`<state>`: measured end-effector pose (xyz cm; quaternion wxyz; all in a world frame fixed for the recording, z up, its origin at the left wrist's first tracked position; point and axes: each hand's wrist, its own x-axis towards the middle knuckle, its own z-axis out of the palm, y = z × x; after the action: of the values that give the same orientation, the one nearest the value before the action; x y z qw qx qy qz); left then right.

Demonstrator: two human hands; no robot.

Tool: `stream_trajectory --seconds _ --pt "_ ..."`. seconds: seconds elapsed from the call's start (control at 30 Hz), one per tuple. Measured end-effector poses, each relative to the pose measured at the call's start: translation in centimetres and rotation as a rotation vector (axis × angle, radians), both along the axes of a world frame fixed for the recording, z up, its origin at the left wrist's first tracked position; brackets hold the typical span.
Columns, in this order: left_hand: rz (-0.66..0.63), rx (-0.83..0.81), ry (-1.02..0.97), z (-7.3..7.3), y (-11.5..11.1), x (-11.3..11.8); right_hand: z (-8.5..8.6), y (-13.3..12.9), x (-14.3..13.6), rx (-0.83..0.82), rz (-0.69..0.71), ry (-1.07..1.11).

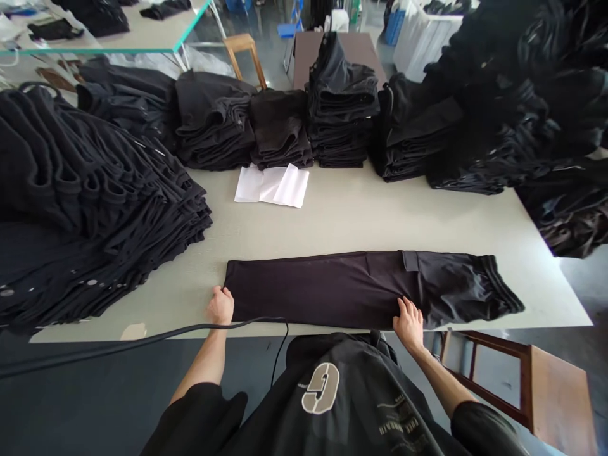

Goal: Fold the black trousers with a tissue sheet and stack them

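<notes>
A pair of black trousers (323,288) lies folded lengthwise along the table's near side. Its gathered waistband (503,285) is at the right, its hem at the left, and a pocket flap (411,261) shows on the upper edge. My left hand (221,306) is closed on the hem's end, fingers curled at the cloth edge. Flat on the near edge of the trousers, below the pocket flap, rests my right hand (409,323) with its fingers stretched out.
A large heap of dark garments (95,209) covers the table's left. Folded black stacks (342,107) line the back, with a taller pile (503,107) at right. White paper (272,185) lies before them. A black cable (180,330) crosses the near edge; a wooden stool (555,392) stands lower right.
</notes>
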<state>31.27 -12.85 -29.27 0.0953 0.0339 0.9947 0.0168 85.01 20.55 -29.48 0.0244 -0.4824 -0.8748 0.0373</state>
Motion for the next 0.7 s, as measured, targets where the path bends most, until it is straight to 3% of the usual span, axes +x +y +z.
stream_trajectory --seconds 0.17,0.23,0.37,0.53,0.7 --pt "-0.057 0.11 -0.016 1.0 2.1 -1.6 4.1 6.3 -7.4 -0.173 0.258 0.06" --pt "-0.075 0.198 -0.059 1.3 3.0 -2.5 5.4 9.1 -11.2 -0.161 0.28 0.01" --pt "-0.024 0.277 -0.102 1.2 4.0 -3.9 6.3 13.3 -17.1 -0.214 0.319 -0.21" --pt "0.026 0.254 -0.112 0.8 3.3 -4.5 5.8 16.2 -18.7 -0.333 0.42 -0.296" --pt "0.068 0.222 -0.088 0.4 3.9 -4.7 5.1 17.2 -18.8 -0.336 0.367 -0.298"
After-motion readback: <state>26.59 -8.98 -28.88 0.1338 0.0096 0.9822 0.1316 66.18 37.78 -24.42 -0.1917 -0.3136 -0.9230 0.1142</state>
